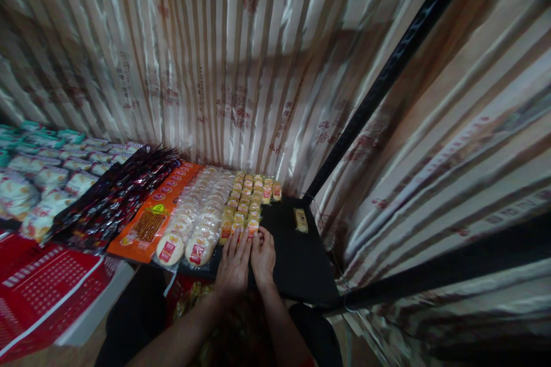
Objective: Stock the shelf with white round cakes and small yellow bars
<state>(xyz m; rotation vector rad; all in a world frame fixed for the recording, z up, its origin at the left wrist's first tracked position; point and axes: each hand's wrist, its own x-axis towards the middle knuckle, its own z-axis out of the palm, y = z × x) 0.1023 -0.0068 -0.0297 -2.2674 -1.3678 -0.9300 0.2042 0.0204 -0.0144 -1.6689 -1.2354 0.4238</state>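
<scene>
My left hand (233, 264) lies at the front end of rows of small yellow wrapped snack packs (243, 206), its fingers stretched out and touching them. Close beside it, my right hand (263, 256) has its fingers bent against the front pack (253, 227) of the right row, at its side and front edge. Part of that pack is hidden by the fingertips. To the left of the yellow packs stand rows of round white crackers (198, 250) in clear wrappers. A single pale yellow pack (300, 220) lies apart, at the right on the black shelf (293, 264).
Farther left are orange bags (142, 223), dark shiny packets (107, 200), white bags (47, 206) and green packs (38, 136). A red basket (47, 292) stands low at left. A black metal post (379, 97) rises at the right, before a printed curtain (241, 69). Gold wrappers (191, 298) lie below my arms.
</scene>
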